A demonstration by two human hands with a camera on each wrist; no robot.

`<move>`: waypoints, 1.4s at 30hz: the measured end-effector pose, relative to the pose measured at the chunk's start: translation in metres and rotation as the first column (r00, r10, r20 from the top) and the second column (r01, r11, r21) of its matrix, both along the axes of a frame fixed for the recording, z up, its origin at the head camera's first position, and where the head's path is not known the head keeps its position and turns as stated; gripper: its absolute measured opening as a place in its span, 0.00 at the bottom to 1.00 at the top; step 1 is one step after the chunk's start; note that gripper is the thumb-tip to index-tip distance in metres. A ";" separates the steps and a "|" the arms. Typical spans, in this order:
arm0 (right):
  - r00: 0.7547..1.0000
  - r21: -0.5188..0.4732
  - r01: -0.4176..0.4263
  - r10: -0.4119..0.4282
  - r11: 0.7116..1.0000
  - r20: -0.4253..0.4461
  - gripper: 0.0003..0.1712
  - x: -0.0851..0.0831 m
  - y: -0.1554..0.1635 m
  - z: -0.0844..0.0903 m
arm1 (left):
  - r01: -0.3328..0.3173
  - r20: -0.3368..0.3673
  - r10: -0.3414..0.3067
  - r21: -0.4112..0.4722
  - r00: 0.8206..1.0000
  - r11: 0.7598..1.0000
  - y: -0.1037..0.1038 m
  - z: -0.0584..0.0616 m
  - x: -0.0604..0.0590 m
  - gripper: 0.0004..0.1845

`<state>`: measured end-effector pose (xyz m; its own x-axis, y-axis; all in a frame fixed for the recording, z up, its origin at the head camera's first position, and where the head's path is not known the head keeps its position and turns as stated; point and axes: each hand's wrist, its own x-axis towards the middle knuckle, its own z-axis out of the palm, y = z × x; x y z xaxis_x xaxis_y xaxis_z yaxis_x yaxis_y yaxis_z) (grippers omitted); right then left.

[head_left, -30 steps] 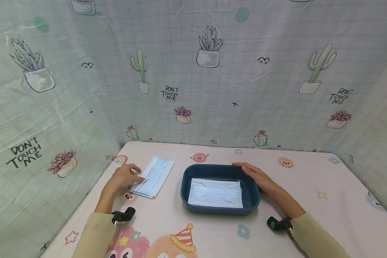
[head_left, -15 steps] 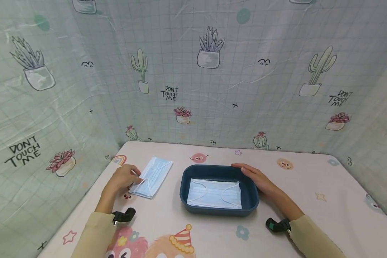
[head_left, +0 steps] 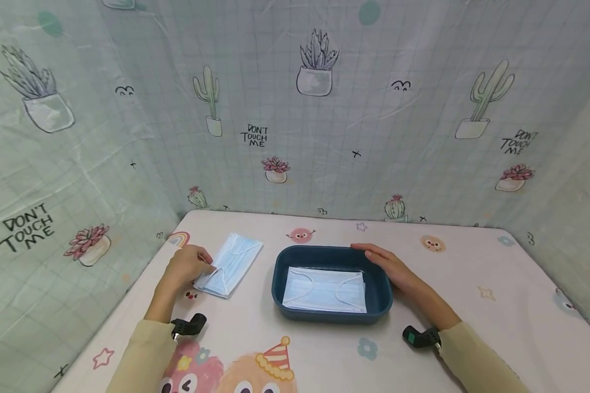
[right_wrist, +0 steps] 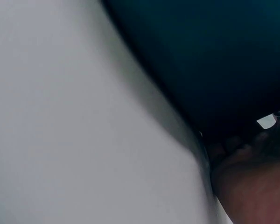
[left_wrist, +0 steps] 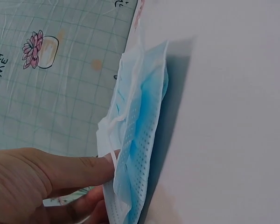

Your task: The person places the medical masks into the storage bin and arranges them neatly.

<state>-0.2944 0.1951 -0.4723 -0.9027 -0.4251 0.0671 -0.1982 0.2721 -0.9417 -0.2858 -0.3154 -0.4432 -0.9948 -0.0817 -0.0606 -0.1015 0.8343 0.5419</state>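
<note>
Sleeves point(head_left: 145, 349) of pale tan, nearest the viewer, give way to black wrist cameras point(head_left: 190, 326) and two bare hands. The right hand point(head_left: 393, 268) rests on a dark blue box point(head_left: 295, 314), its visible fingers straight at the rim, the others too dark to read; masks inside point(head_left: 324, 290) lie flat, just short of those fingers. The left hand point(head_left: 186, 266) pinches the edge of loose face masks point(head_left: 237, 262), thumb at an ear loop, fingers behind; the masks stretch beyond the fingertips across a white printed table point(head_left: 373, 376). The step in hand appears to be taking hold of these masks, and the next move would call for a firm pinch that keeps the layers together. Compared with one second earlier, left thumb and forefinger look closer together, while masks and box keep their places. Well past all fingertips hangs a cactus-print backdrop point(head_left: 275, 49).
</note>
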 end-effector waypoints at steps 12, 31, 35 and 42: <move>1.000 -0.012 0.000 0.000 1.000 -0.010 0.28 0.000 -0.002 0.001 | 0.006 0.007 -0.007 0.010 1.000 1.000 0.000 0.000 -0.001 0.10; 1.000 -0.024 -0.001 0.001 1.000 0.002 0.26 0.002 -0.002 0.004 | 0.049 0.006 -0.049 0.050 0.999 0.998 -0.003 -0.003 -0.003 0.08; 1.000 -0.030 -0.004 0.005 1.000 0.006 0.25 0.002 -0.001 0.005 | 0.061 0.012 -0.062 0.072 0.998 0.996 -0.001 -0.003 -0.002 0.08; 1.000 -0.038 -0.013 0.013 0.999 0.000 0.25 0.001 -0.001 0.005 | 0.104 0.006 -0.105 0.088 0.994 0.991 0.002 -0.003 -0.004 0.08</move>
<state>-0.2937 0.1944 -0.4675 -0.8973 -0.4336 0.0830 -0.2010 0.2339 -0.9513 -0.2898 -0.3138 -0.4463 -0.9969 0.0290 -0.0731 -0.0220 0.7899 0.6128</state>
